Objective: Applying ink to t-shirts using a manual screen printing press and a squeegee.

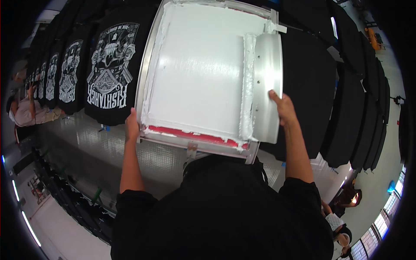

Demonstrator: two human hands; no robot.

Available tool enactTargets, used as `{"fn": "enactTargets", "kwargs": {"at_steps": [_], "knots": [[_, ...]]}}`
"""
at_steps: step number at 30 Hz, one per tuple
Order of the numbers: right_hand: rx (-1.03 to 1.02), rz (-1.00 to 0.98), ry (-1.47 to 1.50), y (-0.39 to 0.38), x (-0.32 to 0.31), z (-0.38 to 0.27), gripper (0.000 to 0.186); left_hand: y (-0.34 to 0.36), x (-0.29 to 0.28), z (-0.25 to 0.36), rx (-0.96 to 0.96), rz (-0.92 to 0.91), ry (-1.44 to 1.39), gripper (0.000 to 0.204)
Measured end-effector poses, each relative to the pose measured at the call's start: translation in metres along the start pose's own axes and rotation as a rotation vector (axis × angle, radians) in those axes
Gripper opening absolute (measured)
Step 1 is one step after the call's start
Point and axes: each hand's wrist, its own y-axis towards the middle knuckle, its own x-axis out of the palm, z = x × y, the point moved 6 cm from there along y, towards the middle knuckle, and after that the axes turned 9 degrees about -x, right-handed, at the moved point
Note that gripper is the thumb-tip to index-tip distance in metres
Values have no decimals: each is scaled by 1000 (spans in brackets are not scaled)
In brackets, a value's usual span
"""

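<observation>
The screen frame (145, 71) sits at 12 o'clock, spread with white ink (199, 65). At 9, the left hand (132, 124) meets its edge (fingers hidden — closure can't be told); at 3, the right hand (284, 109) pinches the metal squeegee (266, 78) — best kept level, evenly pressed.
</observation>
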Motion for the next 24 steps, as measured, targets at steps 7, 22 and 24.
{"fn": "enactTargets", "kwargs": {"at_steps": [7,22,24], "knots": [[-32,-29,125,-9,-42,1,50,-103,21,3,226,-48,-147,63],[-136,408,169,-135,-324,48,58,-293,180,81,426,-316,-156,59],[-152,405,179,-126,-352,48,57,-319,198,95,399,-306,-88,60]]}}
